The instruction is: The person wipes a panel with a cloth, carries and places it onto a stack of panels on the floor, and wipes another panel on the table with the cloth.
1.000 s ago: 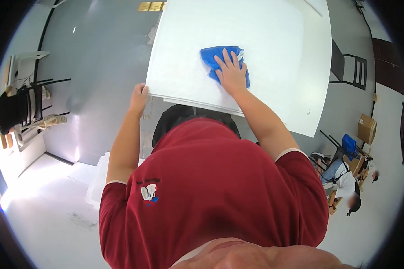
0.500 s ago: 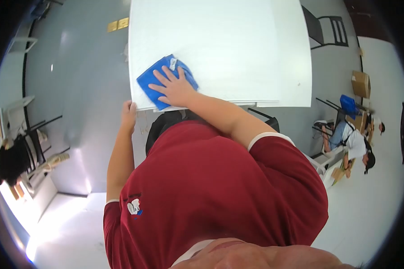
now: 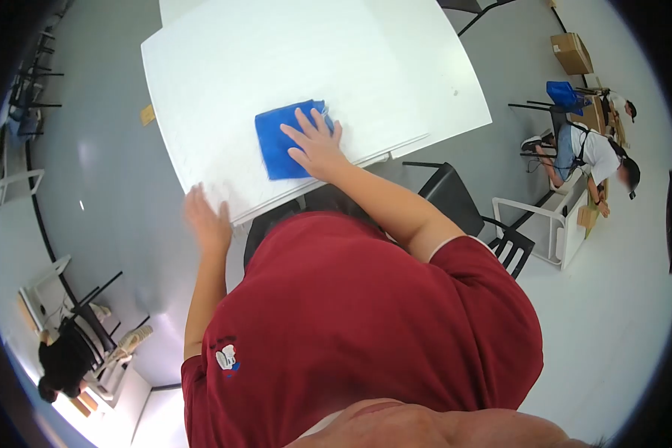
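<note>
A folded blue cloth lies on the white tabletop, close to the edge in front of my body. My right hand rests flat on its right part, fingers spread and palm down. A small whitish tag shows at the cloth's far right corner, partly behind my fingers. At the table's near left corner is my left hand, smeared by motion, with thumb and fingers apart and nothing visible between them. Whether it touches the corner I cannot tell.
A black chair stands right of my body near the table. Farther right, a person in a white shirt sits by a white-framed table, near a cardboard box. Another person in black is at lower left. A yellowish floor patch lies left.
My right hand and the blue cloth have moved right, away from the table's left edge. My left hand has loosened from the corner and spread its fingers. The whole view has turned.
</note>
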`<state>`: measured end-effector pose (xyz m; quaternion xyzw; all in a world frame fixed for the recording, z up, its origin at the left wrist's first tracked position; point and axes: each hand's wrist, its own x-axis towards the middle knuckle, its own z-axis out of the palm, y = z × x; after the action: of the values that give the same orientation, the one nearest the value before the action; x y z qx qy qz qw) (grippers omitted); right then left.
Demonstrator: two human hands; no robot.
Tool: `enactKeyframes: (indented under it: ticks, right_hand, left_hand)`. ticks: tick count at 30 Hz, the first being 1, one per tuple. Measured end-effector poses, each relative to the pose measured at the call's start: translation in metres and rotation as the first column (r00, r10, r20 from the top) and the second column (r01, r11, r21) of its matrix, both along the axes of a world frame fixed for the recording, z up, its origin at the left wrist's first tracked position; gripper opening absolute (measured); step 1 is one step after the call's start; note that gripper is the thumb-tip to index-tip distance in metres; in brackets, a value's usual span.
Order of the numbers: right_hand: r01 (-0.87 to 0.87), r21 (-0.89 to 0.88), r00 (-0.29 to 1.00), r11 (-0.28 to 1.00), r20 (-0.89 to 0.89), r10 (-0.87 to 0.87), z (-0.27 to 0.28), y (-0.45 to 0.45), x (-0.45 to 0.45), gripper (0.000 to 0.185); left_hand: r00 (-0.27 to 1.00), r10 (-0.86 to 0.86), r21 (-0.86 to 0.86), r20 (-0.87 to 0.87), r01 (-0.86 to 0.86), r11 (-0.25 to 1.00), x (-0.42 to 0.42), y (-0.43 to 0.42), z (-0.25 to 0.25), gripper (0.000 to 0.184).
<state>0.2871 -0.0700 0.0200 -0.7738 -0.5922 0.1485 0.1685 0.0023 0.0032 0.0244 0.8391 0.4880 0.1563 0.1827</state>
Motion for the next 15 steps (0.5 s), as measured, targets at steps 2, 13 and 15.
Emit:
enactKeyframes:
  ticks: [2,13,15]
  right_hand:
    - [0.083,0.041,0.996,0.996,0.032,-0.085,0.008,-0.012,0.031,0.05]
    - [0.541,-0.04,0.816,0.84,-0.219,-0.536,-0.035,-0.142,0.238,0.032]
    - [0.509,-0.025,0.821,0.86,-0.287,-0.494,-0.026,-0.14,0.24,0.027]
  left_hand:
    - [0.982,-0.183,0.008,0.045,0.183,0.983,0.054,-0.002,0.017,0.071]
    - [0.855,-0.238,-0.173,-0.46,0.177,0.969,0.233,-0.036,0.008,0.091]
    - [0.859,-0.24,-0.142,-0.453,0.196,0.97,0.245,-0.037,0.004,0.086]
